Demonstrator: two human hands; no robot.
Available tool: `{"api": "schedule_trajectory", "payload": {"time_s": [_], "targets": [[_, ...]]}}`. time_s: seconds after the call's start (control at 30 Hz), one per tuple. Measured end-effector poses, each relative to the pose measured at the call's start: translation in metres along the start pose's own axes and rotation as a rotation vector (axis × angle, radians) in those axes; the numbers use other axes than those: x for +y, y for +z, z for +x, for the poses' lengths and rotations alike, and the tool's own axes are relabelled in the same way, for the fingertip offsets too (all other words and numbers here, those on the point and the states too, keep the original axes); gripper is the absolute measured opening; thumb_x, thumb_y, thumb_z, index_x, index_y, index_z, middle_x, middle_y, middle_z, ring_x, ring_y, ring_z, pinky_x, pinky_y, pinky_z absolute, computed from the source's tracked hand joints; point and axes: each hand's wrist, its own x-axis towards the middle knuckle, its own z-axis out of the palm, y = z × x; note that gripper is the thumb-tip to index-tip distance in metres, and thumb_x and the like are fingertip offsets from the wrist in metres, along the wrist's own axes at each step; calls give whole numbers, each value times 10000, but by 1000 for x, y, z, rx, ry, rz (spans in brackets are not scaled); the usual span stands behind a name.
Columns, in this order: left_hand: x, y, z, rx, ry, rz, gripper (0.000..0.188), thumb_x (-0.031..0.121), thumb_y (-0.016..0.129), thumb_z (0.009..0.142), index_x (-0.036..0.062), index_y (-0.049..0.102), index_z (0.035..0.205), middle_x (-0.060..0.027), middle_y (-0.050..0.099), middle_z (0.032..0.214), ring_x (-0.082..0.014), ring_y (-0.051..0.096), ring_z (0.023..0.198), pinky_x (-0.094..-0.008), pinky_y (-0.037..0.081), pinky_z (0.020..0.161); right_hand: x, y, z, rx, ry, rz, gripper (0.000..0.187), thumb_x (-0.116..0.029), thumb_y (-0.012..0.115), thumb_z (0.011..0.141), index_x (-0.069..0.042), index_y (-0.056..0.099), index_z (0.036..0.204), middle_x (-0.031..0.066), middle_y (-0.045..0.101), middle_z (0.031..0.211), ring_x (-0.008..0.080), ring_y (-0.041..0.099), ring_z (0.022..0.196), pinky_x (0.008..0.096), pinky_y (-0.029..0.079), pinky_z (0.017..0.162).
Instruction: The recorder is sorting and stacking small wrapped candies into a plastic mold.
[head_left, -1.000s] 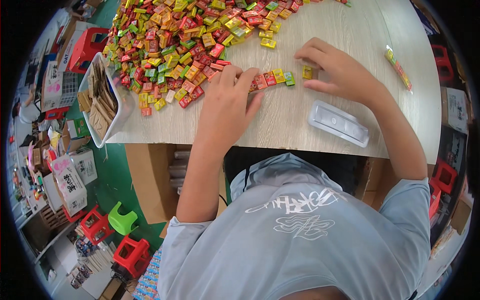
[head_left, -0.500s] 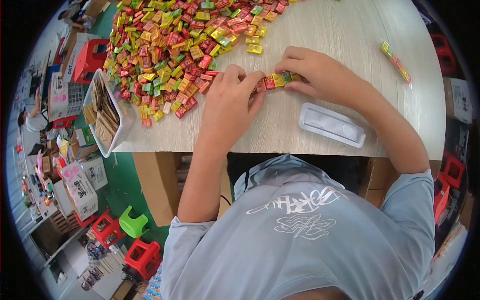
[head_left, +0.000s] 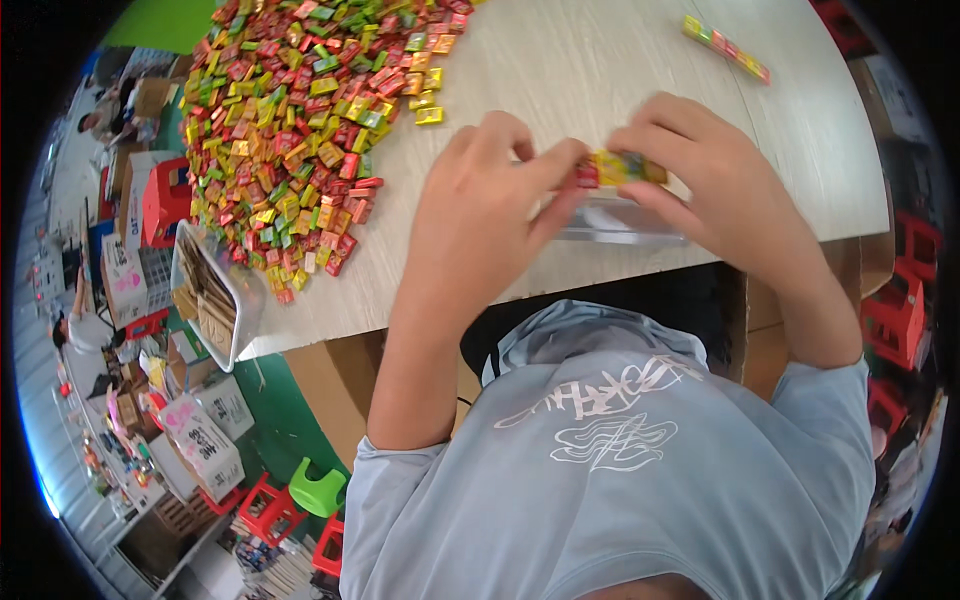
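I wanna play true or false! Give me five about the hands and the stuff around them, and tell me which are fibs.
1. The left hand and right hand hold a row of small packets. True.
2. The big pile is right of both hands. False: it's to their left.
3. The clear tray is partly hidden. True.
4. The white bin holds red packets. False: brown flat pieces.
5. Another colourful strip lies untouched on the table. True.

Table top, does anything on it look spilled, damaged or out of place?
Nothing plainly wrong. The multicoloured strip lies slanted on the right, away from the jumbled heap of small packets, so it looks slightly stray; I see no damage.
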Motion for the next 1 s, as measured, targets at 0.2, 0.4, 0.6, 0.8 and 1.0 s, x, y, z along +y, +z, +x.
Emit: {"api": "schedule_trajectory", "payload": {"time_s": [0.2, 0.4, 0.6, 0.8, 1.0], "targets": [[15, 31, -4, -99, 138, -101, 333, 179, 823, 835, 170, 729, 1155, -90, 563, 996, -300, 599, 893, -415, 530, 800, -11, 26, -59, 120, 282, 50, 350, -65, 786, 860, -33, 686, 1194, 126, 628, 1115, 336, 641, 1011, 410, 540, 873], [17, 38, -26, -56, 90, -56, 381, 194, 832, 835, 98, 722, 1187, -92, 601, 1088, -310, 594, 945, -427, 523, 844, -14, 48, -76, 197, 294, -9, 379, -101, 784, 881, -52, 674, 1241, 128, 616, 1200, 344, 612, 1100, 425, 531, 930], [12, 54, -66, 57, 114, 141, 435, 227, 836, 839, 110, 733, 1245, -56, 648, 1345, -276, 602, 1166, -417, 481, 978, -17, 66, -90, 210, 254, -140, 475, -94, 779, 869, -57, 656, 1326, 115, 616, 1344, 348, 594, 1129, 426, 507, 987], [14, 56, -67, 82, 100, 158, 424, 209, 796, 873, 118, 720, 1281, -58, 633, 1416, -270, 564, 1315, -422, 453, 1031, -26, 88, -99, 276, 294, -373, 503, -115, 741, 887, -57, 645, 1377, 98, 572, 1510, 328, 559, 1314, 440, 435, 1106], [11, 55, -58, -46, 63, 74, 613, 243, 780, 893, 59, 585, 1444, -151, 567, 1521, -349, 484, 1454, -464, 434, 1103, -19, 72, -93, 303, 296, -218, 428, -145, 758, 881, -72, 670, 1293, 109, 582, 1507, 344, 520, 1399, 451, 416, 1135]]}}
